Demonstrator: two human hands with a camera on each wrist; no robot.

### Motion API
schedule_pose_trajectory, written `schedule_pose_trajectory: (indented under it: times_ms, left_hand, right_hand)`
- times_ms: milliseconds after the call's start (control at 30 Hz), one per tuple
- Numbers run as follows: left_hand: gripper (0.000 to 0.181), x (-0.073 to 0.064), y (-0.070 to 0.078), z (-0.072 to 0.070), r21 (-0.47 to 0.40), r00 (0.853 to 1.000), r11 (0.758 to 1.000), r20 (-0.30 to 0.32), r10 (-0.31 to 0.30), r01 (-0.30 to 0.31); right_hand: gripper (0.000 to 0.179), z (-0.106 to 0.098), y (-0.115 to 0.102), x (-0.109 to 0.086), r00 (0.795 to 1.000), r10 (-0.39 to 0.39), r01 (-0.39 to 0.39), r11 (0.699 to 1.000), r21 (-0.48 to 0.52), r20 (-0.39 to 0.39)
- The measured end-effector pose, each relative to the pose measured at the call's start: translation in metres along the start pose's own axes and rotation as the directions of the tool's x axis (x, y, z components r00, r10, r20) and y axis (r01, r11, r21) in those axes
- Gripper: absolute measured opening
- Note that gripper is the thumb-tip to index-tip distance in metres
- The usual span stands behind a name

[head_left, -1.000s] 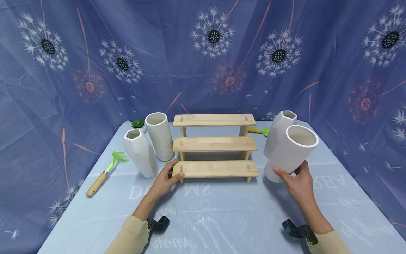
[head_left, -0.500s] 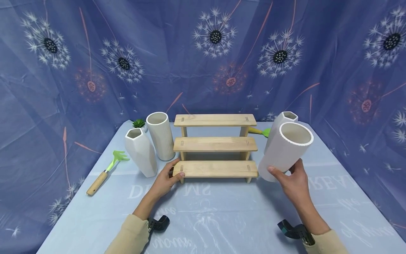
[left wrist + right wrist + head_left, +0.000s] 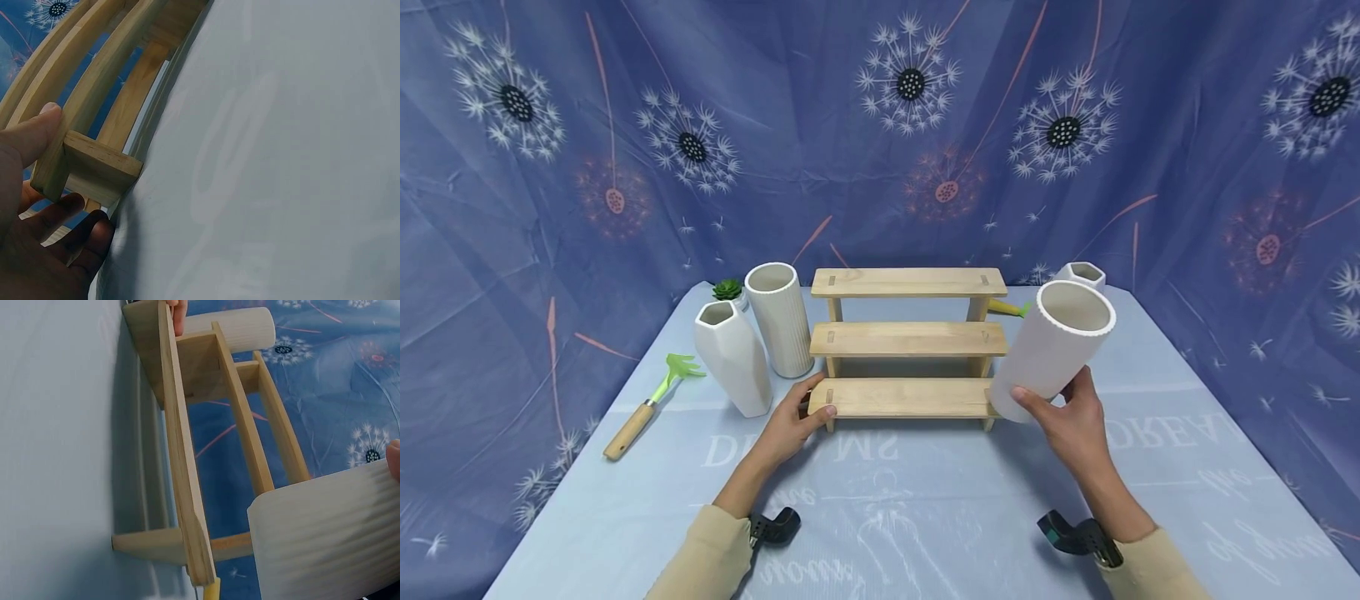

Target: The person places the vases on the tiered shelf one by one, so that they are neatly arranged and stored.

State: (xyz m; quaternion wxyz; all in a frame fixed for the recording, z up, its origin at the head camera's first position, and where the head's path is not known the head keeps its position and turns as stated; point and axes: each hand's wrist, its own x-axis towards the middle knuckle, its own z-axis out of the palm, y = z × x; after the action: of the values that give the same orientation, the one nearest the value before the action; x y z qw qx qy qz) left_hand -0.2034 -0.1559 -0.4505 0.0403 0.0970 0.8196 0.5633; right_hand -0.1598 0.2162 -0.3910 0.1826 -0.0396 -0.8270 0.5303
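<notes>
Fingers (image 3: 1081, 385) of the right hand (image 3: 1075, 432) are wrapped round the lower part of a ribbed white cylinder vase (image 3: 1051, 358), mouth upward; those of the left hand (image 3: 793, 415) pinch the left end of the stand's lowest board, thumb above and the others beneath.

Largest, the pale blue counter (image 3: 880, 533) carries a three-tier wooden stand (image 3: 910, 398), already upright. The cylinder vase is in the air at its right end: the right wrist view shows a gap between its base and the lowest board. Whether it touches the middle board, I cannot tell. My judgement is that the work is at an early point, with this vase off the counter and close to the stand but not yet set down or let go. Three more white vases stand on the counter: a fluted vase (image 3: 778, 325) and a faceted vase (image 3: 733, 358) left of the stand, and a second faceted vase (image 3: 1081, 273) behind the held one. Smaller are a wooden-handled green hand rake (image 3: 643, 415), a partly hidden yellow-handled tool (image 3: 1003, 307) and a potted succulent (image 3: 727, 290).
</notes>
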Motion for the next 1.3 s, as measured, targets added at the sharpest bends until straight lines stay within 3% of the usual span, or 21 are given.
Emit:
schedule_pose_trajectory:
  times_ms: [200,533,1300]
  left_hand:
    - [0.066,-0.005,0.016,-0.001,0.008,1.000,1.000,0.008,-0.018,0.018]
    - [0.066,0.005,-0.014,0.001,0.003,1.000,1.000,-0.008,-0.011,0.011]
    - [0.067,0.005,-0.015,0.001,0.007,1.000,1.000,-0.003,0.003,-0.003]
  right_hand:
    - [0.085,0.010,0.000,0.002,1.000,-0.014,0.013,0.999,0.032,0.018]
    - [0.084,0.027,0.001,0.005,0.998,-0.023,0.020,0.999,0.049,0.054]
    - [0.083,0.053,-0.004,0.007,0.993,0.041,-0.050,0.996,0.075,0.114]
